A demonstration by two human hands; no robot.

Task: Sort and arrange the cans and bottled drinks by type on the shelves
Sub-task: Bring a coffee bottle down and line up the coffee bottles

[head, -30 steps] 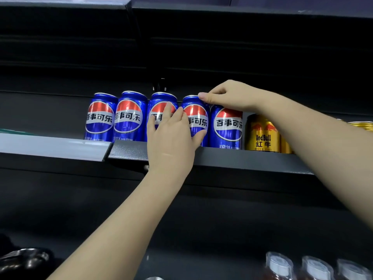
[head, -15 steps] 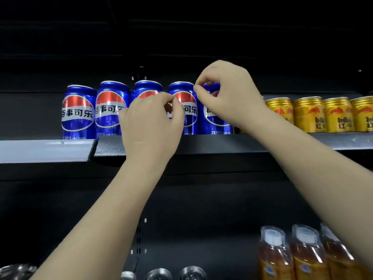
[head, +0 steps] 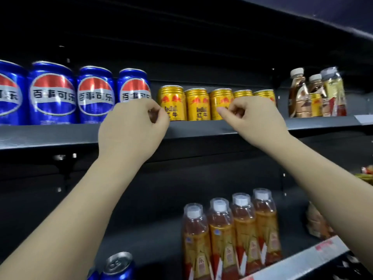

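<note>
hovering in front of the upper dark metal shelf [head: 60,136], both hands are up and both are empty. the left hand [head: 131,130] has its grip loosely curled, thumb and fingertips pinched near each other, grasping nothing, right in front of the rightmost blue pepsi can [head: 133,85] and the first gold red bull can [head: 171,103]. the right hand [head: 252,120] is the same story, grip half closed on air, forefinger poking left across the third gold can [head: 221,98]. behind them, the blue aluminium pepsi cans [head: 52,93] stand upright in a row at the left of the shelf, touching side to side, and the gold cans run on just beside them to the right. further right on that shelf, a cluster of brown and yellow plastic bottles [head: 316,93] with one more gold can [head: 315,105] among them. on the lower shelf [head: 292,263], four orange tea bottles with white caps [head: 230,235] line up, and a blue can top [head: 119,263] shows at the bottom edge.
</note>
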